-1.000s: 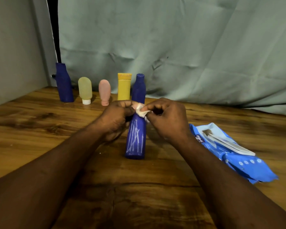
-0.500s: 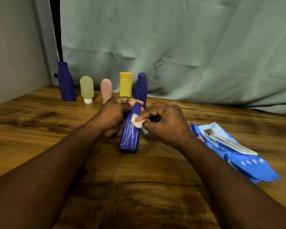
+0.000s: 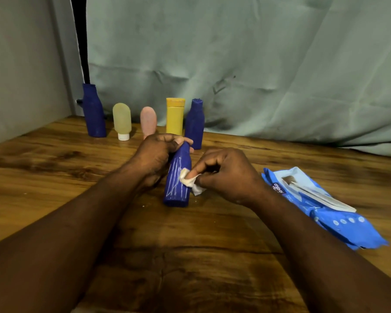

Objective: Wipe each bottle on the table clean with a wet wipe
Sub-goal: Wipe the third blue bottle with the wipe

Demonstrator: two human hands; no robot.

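A dark blue bottle [image 3: 177, 184] with white streaks stands tilted on the wooden table [image 3: 190, 256], its top leaning away from me. My left hand [image 3: 158, 154] grips its neck. My right hand [image 3: 226, 175] pinches a small white wet wipe [image 3: 190, 180] and presses it against the bottle's right side, about halfway down. Along the back stand a tall blue bottle [image 3: 93, 111], a pale yellow tube [image 3: 122, 120], a pink tube [image 3: 148, 122], a yellow bottle [image 3: 174, 116] and another blue bottle [image 3: 195, 124].
A blue pack of wet wipes [image 3: 325, 206] lies on the table to the right, its flap open. A grey-green cloth [image 3: 235, 64] hangs behind the table. A grey wall [image 3: 20, 64] closes the left side.
The wipe has slid from the bottle's neck down to the middle of its body. The bottle has gone from upright to tilted, its base shifted a little left.
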